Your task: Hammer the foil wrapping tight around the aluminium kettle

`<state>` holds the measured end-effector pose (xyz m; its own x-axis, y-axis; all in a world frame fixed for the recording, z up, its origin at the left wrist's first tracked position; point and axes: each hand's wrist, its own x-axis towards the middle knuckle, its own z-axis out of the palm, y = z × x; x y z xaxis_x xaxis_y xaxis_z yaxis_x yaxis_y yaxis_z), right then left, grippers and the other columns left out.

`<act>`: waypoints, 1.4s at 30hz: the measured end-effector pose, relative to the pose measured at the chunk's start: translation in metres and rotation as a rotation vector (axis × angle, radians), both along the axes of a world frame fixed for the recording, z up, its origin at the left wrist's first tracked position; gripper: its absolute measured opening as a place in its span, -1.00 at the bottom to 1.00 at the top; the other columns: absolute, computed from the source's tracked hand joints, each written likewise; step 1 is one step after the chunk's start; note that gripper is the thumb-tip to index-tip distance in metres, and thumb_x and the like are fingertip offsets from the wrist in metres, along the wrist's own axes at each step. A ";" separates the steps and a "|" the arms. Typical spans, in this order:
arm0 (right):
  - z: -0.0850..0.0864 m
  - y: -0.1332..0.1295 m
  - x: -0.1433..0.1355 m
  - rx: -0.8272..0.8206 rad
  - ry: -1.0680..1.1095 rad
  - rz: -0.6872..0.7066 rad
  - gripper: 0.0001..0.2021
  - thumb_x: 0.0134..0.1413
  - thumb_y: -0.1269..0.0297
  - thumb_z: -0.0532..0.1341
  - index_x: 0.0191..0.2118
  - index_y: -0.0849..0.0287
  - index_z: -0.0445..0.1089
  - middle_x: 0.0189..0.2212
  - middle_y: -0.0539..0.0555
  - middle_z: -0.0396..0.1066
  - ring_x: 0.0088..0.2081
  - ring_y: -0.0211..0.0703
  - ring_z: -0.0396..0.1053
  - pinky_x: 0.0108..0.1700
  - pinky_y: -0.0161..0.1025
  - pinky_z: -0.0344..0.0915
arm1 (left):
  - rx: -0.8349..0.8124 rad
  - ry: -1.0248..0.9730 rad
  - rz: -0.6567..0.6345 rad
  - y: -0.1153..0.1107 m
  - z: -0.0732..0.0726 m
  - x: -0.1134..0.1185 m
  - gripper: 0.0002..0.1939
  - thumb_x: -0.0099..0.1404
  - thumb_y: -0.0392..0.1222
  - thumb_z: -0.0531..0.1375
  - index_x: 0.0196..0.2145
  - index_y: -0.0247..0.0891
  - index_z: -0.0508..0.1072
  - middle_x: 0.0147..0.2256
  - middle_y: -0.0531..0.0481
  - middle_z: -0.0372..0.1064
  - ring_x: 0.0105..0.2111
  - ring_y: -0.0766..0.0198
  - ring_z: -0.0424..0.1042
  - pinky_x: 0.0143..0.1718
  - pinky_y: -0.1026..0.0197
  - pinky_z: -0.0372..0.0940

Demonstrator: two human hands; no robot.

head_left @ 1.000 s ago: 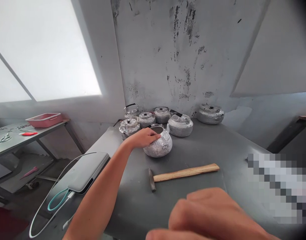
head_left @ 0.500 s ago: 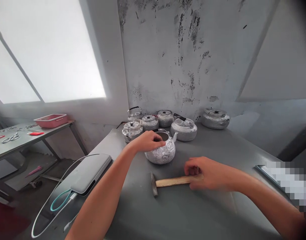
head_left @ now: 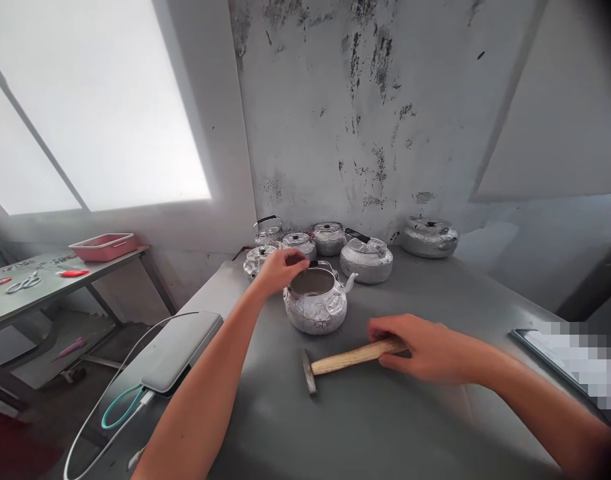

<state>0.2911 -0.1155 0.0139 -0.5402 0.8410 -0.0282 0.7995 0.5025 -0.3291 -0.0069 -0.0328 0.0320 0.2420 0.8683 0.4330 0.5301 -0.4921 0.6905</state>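
Observation:
A silver kettle (head_left: 315, 313) with a patterned body stands upright and lidless on the grey table, its spout pointing right. My left hand (head_left: 281, 272) is at its back left, with thumb and forefinger closed at the black grip of its folded-back handle; the other fingers are partly hidden. In front of the kettle is a hammer (head_left: 352, 359) with a pale wooden handle and a dark metal head pointing left. My right hand (head_left: 422, 348) is closed round the end of that handle.
Several lidded kettles (head_left: 368, 260) stand along the table's back. A grey case (head_left: 182, 350) with cables lies at the left edge, and a flat device (head_left: 545, 353) at the right. On the side table (head_left: 45, 293) are a pink basket (head_left: 102, 247) and scissors (head_left: 24, 283).
My left hand has moved back and left from the kettle's rim to its handle, uncovering the opening. The hammer's handle end has risen slightly in my right hand.

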 end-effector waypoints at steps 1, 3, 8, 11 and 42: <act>0.001 -0.001 0.000 0.002 -0.024 -0.004 -0.89 0.07 0.11 0.19 -0.35 0.00 0.36 -0.44 -0.08 0.43 -0.43 -0.17 0.33 -0.44 -0.28 0.03 | 0.016 -0.019 0.066 0.005 -0.003 -0.002 -0.78 0.27 -0.09 0.22 -0.24 -0.28 0.55 -0.26 -0.06 0.55 -0.23 0.20 0.50 -0.16 0.21 0.34; 0.001 0.000 -0.001 0.017 -0.071 -0.014 -0.86 0.06 0.11 0.19 -0.39 0.02 0.30 -0.48 -0.08 0.41 -0.44 -0.15 0.30 -0.42 -0.26 -0.03 | -0.009 -0.025 0.127 0.013 -0.010 -0.005 -0.77 0.24 -0.13 0.25 -0.17 -0.26 0.55 -0.17 -0.08 0.55 -0.18 0.17 0.51 -0.10 0.19 0.34; 0.004 0.006 -0.001 0.113 -0.047 -0.099 -0.69 0.01 -0.02 0.23 -0.53 0.08 0.26 -0.58 -0.06 0.32 -0.49 -0.20 0.18 -0.42 -0.25 -0.11 | -0.077 -0.010 0.164 0.019 -0.017 -0.008 -0.66 0.18 -0.18 0.30 -0.07 -0.25 0.53 -0.03 -0.09 0.52 -0.04 0.10 0.47 0.00 0.15 0.33; 0.009 0.008 0.000 0.030 0.039 -0.144 -0.54 0.05 -0.19 0.19 -0.56 0.11 0.21 -0.60 -0.06 0.19 -0.52 -0.26 0.05 -0.46 -0.26 -0.13 | -0.184 -0.011 0.128 0.018 -0.017 -0.007 -0.64 0.22 -0.16 0.26 -0.03 -0.25 0.54 0.00 -0.10 0.50 -0.02 0.07 0.46 -0.02 0.15 0.34; 0.000 0.026 0.009 -0.069 0.183 -0.324 -0.40 0.13 -0.39 -0.03 -0.54 0.08 0.02 -0.60 -0.06 -0.03 -0.57 -0.26 -0.11 -0.48 -0.23 -0.16 | 0.006 0.103 0.322 0.004 -0.003 0.005 -0.60 0.17 -0.24 0.18 -0.03 -0.15 0.58 -0.20 -0.01 0.57 -0.20 0.06 0.48 -0.19 0.17 0.31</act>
<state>0.2999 -0.0897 0.0135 -0.2479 0.9686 -0.0186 0.8383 0.2049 -0.5052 -0.0021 -0.0287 0.0289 -0.0014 0.9046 0.4263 0.7256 -0.2924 0.6229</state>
